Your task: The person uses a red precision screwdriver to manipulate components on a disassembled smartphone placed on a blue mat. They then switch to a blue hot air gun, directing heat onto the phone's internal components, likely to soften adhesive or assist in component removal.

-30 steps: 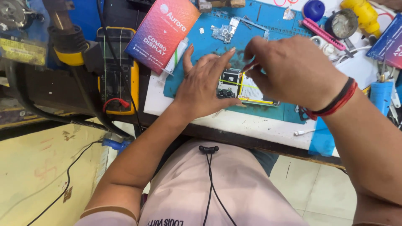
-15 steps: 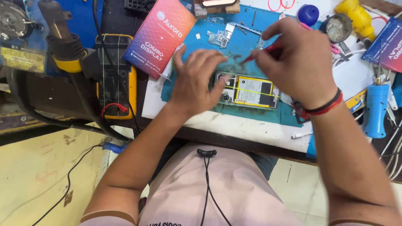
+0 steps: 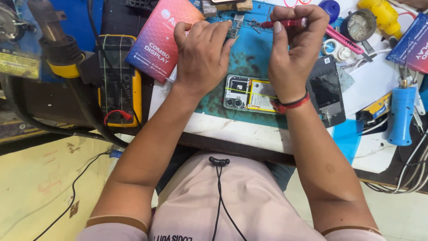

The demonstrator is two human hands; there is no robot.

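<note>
A white-topped counter [image 3: 249, 134] with a dark front edge spans the view; pale yellow, scuffed floor [image 3: 40, 192] lies below at left; light is bright and even.

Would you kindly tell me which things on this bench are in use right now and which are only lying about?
In use:
right hand holding red screwdriver
left hand at small metal part
opened phone
blue mat

Lying about:
multimeter
pink box
black back cover
blue tool
</note>
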